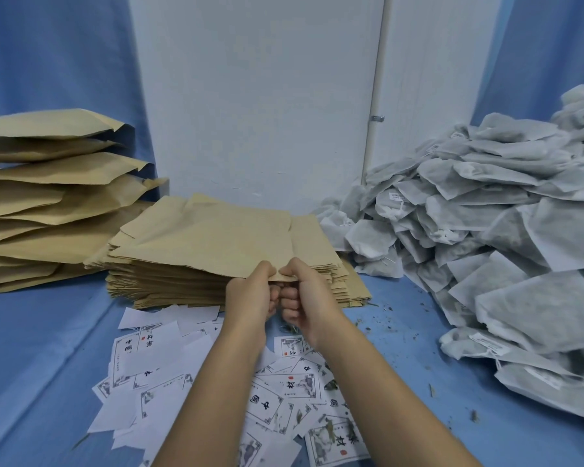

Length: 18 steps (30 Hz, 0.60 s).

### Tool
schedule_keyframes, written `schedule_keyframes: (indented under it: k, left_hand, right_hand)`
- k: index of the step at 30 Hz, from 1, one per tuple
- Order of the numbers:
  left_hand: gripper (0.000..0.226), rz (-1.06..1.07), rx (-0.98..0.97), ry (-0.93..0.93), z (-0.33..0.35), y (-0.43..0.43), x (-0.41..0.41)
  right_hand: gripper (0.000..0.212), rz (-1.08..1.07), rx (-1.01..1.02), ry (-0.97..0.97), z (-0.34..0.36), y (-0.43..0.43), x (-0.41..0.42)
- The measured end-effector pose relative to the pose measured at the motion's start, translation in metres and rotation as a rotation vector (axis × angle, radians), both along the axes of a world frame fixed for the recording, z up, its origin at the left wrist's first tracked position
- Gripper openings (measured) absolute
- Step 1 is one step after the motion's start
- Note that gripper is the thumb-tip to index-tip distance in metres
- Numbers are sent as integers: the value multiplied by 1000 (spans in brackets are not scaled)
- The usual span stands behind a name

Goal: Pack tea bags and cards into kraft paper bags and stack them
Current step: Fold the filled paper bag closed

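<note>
**A:** Both of your hands are meeting at the near edge of the top paper bag (209,237), aren't they?

**B:** Yes. Your left hand (250,291) is pinching that edge, thumb on top and fingers curling underneath. Your right hand (304,298) is gripping the same edge just beside it, curled fingers close against the left's.

**A:** And where is that bag lying?

**B:** It is resting on the stack of flat bags (169,284) in the middle of the blue cloth (48,348), with its near edge lifting slightly in your grip.

**A:** The tea bags (486,230) are heaping up on your right, against the white wall (250,96).

**B:** The cards (169,365) are lying scattered under your forearms, some showing print and some showing blank backs. The puffed-up bags (48,183) are piling at your left, just beside the flat stack. Loose leaf crumbs (395,318) are dotting the cloth near the tea bags.
</note>
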<state>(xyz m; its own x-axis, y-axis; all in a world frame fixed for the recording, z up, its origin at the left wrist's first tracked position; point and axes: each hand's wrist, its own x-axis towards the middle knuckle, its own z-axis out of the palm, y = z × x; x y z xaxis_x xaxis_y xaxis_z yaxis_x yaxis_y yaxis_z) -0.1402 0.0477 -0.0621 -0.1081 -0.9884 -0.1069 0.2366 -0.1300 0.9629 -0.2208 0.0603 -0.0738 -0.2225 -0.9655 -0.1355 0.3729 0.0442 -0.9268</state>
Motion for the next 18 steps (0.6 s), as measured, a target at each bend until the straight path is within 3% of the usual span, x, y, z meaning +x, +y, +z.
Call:
schedule_keyframes:
  k: [3, 12, 18]
  left_hand:
    - [31, 17, 0, -4, 0, -2, 2]
    - [29, 71, -19, -25, 0, -1, 3]
    - [37, 7, 0, -42, -4, -3, 5]
  right_hand:
    - [21, 36, 6, 48, 0, 0, 1]
    - [29, -180, -14, -277, -1, -1, 0]
    - [28, -139, -6, -21, -6, -1, 11]
